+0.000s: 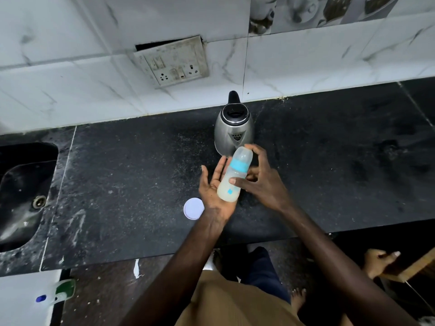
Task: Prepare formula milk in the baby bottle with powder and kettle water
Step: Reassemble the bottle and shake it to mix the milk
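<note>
Two hands meet on the baby bottle [235, 175], which is held tilted just in front of the kettle [234, 128], its capped top nearly touching the kettle's steel wall. The left hand [216, 184] lies palm up with straight fingers under the bottle. The right hand [261, 182] grips it from the other side, thumb laid across the body below the blue collar and fingers curled up towards the clear cap. Cloudy, pale liquid sits in the lower part of the bottle and the collar and cap are on, so powder and water look to be in already and the step in hand is most likely the mixing (a roll between the palms or a shake). The next move calls for a firm hold on a closed top, so nothing leaks while the liquid is worked until it looks even. A white round lid [193, 208] lies flat on the black counter [117, 184], nearer the person than the kettle and to its left; whether it belongs to the powder tin cannot be told, and no tin is in view. The hands hide the kettle's foot, and whether the liquid has lumps is too small to make out.
</note>
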